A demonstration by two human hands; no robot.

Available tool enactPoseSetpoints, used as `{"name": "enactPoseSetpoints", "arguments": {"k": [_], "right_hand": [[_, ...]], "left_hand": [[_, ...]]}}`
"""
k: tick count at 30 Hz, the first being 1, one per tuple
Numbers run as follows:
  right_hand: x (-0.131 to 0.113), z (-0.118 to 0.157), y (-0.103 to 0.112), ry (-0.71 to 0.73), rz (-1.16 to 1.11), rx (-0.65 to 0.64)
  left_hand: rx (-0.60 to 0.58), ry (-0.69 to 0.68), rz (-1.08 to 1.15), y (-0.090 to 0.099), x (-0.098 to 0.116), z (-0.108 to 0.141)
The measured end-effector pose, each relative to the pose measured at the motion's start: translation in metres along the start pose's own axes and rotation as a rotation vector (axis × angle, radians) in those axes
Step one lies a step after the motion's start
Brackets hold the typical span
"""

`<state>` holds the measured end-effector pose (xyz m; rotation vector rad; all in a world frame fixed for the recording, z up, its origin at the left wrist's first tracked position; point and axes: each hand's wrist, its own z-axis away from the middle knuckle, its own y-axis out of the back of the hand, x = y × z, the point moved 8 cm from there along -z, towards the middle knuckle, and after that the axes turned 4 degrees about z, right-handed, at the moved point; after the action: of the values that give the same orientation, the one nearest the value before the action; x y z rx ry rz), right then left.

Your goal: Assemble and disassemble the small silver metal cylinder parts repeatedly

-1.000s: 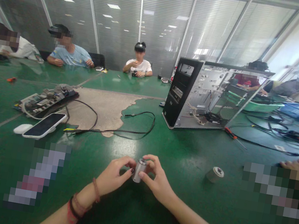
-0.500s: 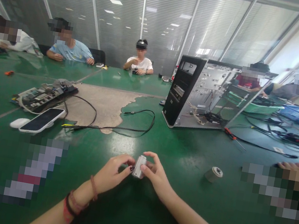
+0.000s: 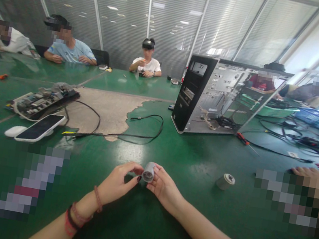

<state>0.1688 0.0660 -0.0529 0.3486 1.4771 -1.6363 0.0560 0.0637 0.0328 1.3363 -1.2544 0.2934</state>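
Note:
A small grey metal cylinder point(image 3: 148, 172) is held over the table, its round end tilted toward me and showing a dark, recessed inside. My right hand point(image 3: 166, 186) grips it from the right, thumb and fingers closed around its side. On the other side, the thumb and fingertips of my left hand point(image 3: 122, 179) pinch at its left edge. What lies inside the cylinder is too small to make out. A second, similar metal cylinder point(image 3: 225, 182) stands on the table to the right of my right hand.
An opened computer case point(image 3: 191, 96) stands ahead on the green table point(image 3: 116, 227). At left lie a circuit assembly point(image 3: 43, 101), a phone point(image 3: 41, 127) and a black cable point(image 3: 144, 136). A screwdriver point(image 3: 243, 138) lies right of the case. Another person's hand point(image 3: 311, 179) rests far right.
The grey cylinder has turned so that its round end now faces me instead of its side. My right hand's fingers have shifted around it. The view has moved slightly.

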Motion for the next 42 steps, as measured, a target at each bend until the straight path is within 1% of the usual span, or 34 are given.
{"name": "enactPoseSetpoints", "arguments": {"k": [3,7,11,15,20,24,27,32,35,38,42], "right_hand": [[0.004,0.001,-0.001,-0.049,-0.044,-0.011],[0.009,0.003,-0.005,-0.151,-0.097,-0.057],[0.011,0.006,-0.004,-0.206,-0.091,-0.040],[0.011,0.006,-0.004,-0.211,-0.086,-0.047],[0.006,0.005,0.000,-0.157,-0.062,-0.035],[0.005,0.008,-0.001,-0.201,-0.080,-0.026],[0.003,0.009,-0.001,-0.193,-0.094,-0.012],[-0.005,0.010,0.001,-0.076,-0.050,0.034],[-0.012,0.012,0.001,0.008,0.041,0.055],[-0.027,0.016,-0.003,0.166,0.283,0.051],[-0.049,0.027,-0.015,0.482,0.788,-0.020]], "left_hand": [[-0.007,-0.006,-0.003,0.000,0.001,0.000],[-0.013,-0.006,-0.012,0.000,0.001,0.000],[-0.025,-0.016,-0.010,-0.001,0.002,0.000],[-0.027,-0.011,-0.010,-0.001,0.002,0.000],[-0.022,0.004,-0.013,-0.001,0.001,0.000],[-0.010,0.015,-0.017,0.001,-0.001,0.000],[-0.003,0.020,-0.015,0.001,-0.002,0.000],[-0.007,0.069,-0.022,-0.001,-0.009,0.000],[-0.004,0.118,-0.023,0.000,-0.014,0.000],[0.011,0.127,-0.031,0.001,-0.016,0.000],[0.020,0.107,-0.029,0.001,-0.015,0.001]]}}
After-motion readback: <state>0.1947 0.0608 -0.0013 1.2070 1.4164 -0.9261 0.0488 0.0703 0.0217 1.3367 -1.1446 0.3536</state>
